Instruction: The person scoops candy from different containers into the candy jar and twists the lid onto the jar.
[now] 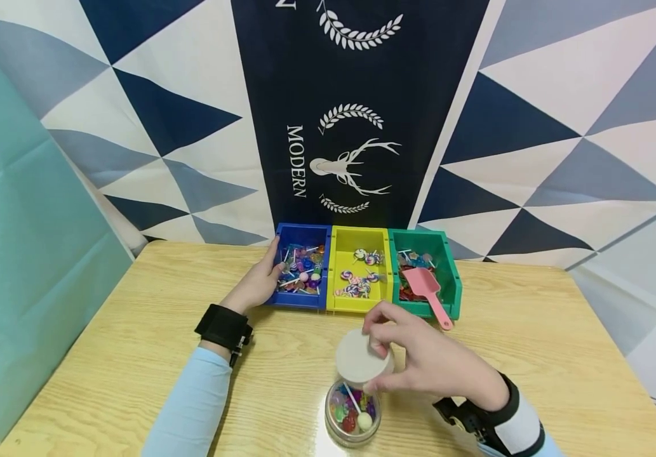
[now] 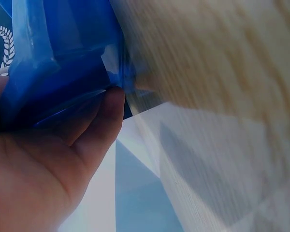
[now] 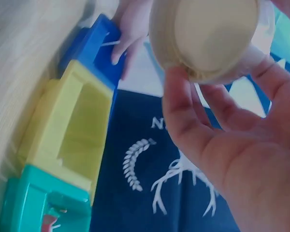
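Observation:
My left hand (image 1: 256,279) grips the left side wall of the blue bin (image 1: 303,233), which holds colourful beads and small lollipops. In the left wrist view its fingers curl against the blue plastic. Between fingers and thumb, my right hand (image 1: 419,352) holds a round off-white lid (image 1: 356,358) by its edge; the lid's hollow underside (image 3: 215,36) faces the right wrist camera. In the head view the lid overlaps the back rim of a clear round jar (image 1: 353,438). Mixed coloured pieces fill the jar, with a pale lollipop (image 1: 364,421) lying on top.
Beside the blue bin stand a yellow bin (image 1: 360,236) with swirl lollipops and a green bin (image 1: 452,273) with red and blue pieces. A pink scoop (image 1: 421,282) leans over the green bin's front edge. Patterned cloth (image 1: 185,114) hangs behind the wooden table (image 1: 105,355).

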`<action>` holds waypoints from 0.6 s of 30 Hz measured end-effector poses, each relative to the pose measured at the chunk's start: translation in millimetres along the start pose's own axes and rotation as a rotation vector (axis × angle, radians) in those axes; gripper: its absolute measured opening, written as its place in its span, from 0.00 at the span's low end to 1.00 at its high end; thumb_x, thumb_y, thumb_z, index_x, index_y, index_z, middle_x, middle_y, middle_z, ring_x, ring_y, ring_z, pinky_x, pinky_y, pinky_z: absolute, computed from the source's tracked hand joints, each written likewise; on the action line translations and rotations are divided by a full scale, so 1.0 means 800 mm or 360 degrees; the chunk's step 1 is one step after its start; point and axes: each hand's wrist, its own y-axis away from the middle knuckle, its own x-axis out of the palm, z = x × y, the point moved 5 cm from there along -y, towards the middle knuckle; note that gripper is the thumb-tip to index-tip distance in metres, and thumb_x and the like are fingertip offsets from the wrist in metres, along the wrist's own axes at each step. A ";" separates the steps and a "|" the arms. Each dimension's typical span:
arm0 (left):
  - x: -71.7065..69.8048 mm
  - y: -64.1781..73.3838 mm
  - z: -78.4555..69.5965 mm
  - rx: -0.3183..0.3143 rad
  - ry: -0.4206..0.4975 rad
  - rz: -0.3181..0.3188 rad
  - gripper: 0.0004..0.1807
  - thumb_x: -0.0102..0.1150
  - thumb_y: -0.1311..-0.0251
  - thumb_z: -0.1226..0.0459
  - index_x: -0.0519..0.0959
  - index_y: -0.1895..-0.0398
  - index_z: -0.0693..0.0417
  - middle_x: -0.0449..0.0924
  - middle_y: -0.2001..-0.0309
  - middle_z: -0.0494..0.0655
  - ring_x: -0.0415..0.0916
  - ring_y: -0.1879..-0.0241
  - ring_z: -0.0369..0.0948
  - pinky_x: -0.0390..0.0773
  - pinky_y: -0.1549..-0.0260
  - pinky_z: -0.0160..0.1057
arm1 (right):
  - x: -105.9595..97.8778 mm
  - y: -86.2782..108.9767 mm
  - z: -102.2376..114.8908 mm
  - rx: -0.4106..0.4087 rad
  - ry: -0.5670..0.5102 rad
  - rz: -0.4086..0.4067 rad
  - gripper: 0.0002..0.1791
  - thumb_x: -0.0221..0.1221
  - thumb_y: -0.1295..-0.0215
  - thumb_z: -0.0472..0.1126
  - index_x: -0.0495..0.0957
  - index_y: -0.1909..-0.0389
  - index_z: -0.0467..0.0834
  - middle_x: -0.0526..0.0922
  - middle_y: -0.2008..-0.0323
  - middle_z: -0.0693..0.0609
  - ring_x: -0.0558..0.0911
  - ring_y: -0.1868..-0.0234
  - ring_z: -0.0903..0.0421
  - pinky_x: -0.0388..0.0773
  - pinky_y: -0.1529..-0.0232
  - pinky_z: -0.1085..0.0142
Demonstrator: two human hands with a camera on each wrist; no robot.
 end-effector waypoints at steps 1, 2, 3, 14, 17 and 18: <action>0.000 0.000 0.000 -0.0003 -0.0002 0.0000 0.35 0.35 0.20 0.61 0.34 0.19 0.46 0.40 0.20 0.54 0.45 0.24 0.53 0.49 0.28 0.54 | 0.002 0.001 0.004 -0.0019 -0.0009 0.0026 0.24 0.70 0.48 0.65 0.66 0.74 0.57 0.70 0.50 0.60 0.73 0.49 0.58 0.78 0.52 0.62; 0.000 0.000 0.000 -0.0002 -0.0006 0.0000 0.34 0.35 0.20 0.61 0.34 0.19 0.47 0.40 0.20 0.54 0.45 0.24 0.53 0.49 0.29 0.54 | 0.005 0.001 0.007 -0.0038 -0.0014 0.0053 0.24 0.71 0.48 0.64 0.66 0.75 0.58 0.70 0.50 0.61 0.72 0.49 0.58 0.78 0.52 0.63; 0.000 0.000 0.000 0.0000 -0.0011 -0.0002 0.34 0.35 0.20 0.61 0.34 0.19 0.47 0.40 0.21 0.54 0.45 0.24 0.53 0.49 0.29 0.54 | 0.008 0.002 0.010 -0.0060 -0.0012 0.0078 0.24 0.71 0.48 0.64 0.66 0.75 0.58 0.69 0.51 0.61 0.72 0.49 0.58 0.77 0.52 0.64; 0.000 -0.001 0.001 0.0034 -0.0029 -0.0002 0.35 0.35 0.20 0.61 0.33 0.19 0.49 0.40 0.21 0.55 0.45 0.24 0.54 0.49 0.29 0.55 | 0.040 0.001 0.023 -0.0135 0.0081 0.0413 0.18 0.76 0.52 0.55 0.73 0.81 0.59 0.70 0.55 0.67 0.69 0.50 0.62 0.74 0.51 0.69; 0.000 -0.001 0.000 0.0031 -0.0021 -0.0001 0.35 0.35 0.20 0.61 0.33 0.19 0.48 0.40 0.21 0.55 0.45 0.24 0.53 0.49 0.29 0.54 | 0.045 0.002 0.024 -0.0168 0.0093 0.0457 0.18 0.77 0.52 0.53 0.73 0.81 0.59 0.69 0.56 0.66 0.69 0.51 0.63 0.74 0.52 0.71; 0.000 -0.001 0.000 0.0029 -0.0021 0.0000 0.35 0.35 0.20 0.61 0.33 0.19 0.48 0.40 0.21 0.55 0.45 0.24 0.53 0.49 0.28 0.54 | 0.047 0.003 0.024 -0.0177 0.0094 0.0467 0.18 0.77 0.53 0.52 0.74 0.81 0.60 0.69 0.56 0.66 0.68 0.51 0.63 0.74 0.52 0.71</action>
